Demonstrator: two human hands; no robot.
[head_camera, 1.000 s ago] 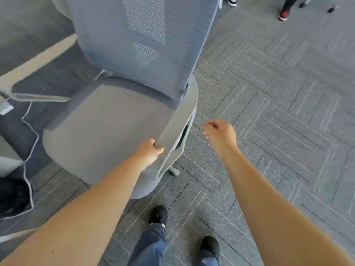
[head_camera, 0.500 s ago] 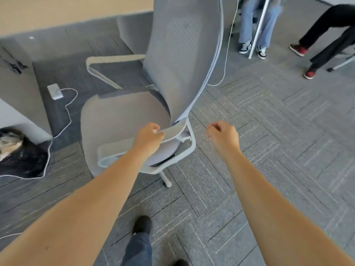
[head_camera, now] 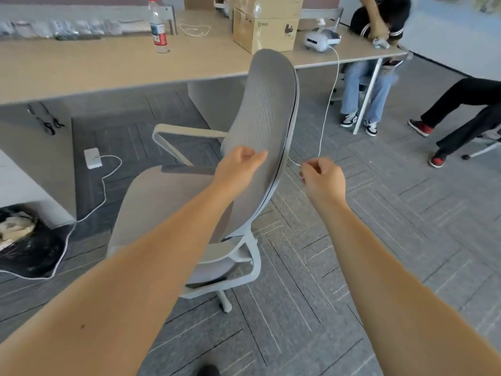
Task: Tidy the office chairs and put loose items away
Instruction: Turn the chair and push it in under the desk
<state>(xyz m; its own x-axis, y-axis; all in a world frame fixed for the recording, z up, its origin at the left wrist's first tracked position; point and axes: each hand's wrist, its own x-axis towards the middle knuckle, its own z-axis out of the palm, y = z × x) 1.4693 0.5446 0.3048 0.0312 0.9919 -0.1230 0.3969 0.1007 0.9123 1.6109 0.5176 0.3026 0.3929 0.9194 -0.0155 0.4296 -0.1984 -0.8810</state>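
A grey mesh office chair [head_camera: 267,109] stands in front of me, its seat [head_camera: 160,202] turned left toward the desk [head_camera: 108,66]. My left hand [head_camera: 240,165] hovers in front of the lower backrest with fingers loosely curled and nothing in it; I cannot tell whether it touches the mesh. My right hand [head_camera: 324,179] is a loose fist just right of the backrest edge. A thin white cable [head_camera: 329,104] ends close by its fingers; whether the hand holds it is unclear.
On the desk are a water bottle [head_camera: 158,28], cardboard boxes [head_camera: 265,31] and a white headset [head_camera: 321,40] that feeds the cable. A white power adapter [head_camera: 92,158] and cord lie on the carpet, with a black rubbish bag [head_camera: 24,240] at left. Two seated people [head_camera: 363,85] are at right.
My left hand has let go of the chair's near armrest and risen to the backrest. The view has tilted up, showing the desk. My right hand stays closed.
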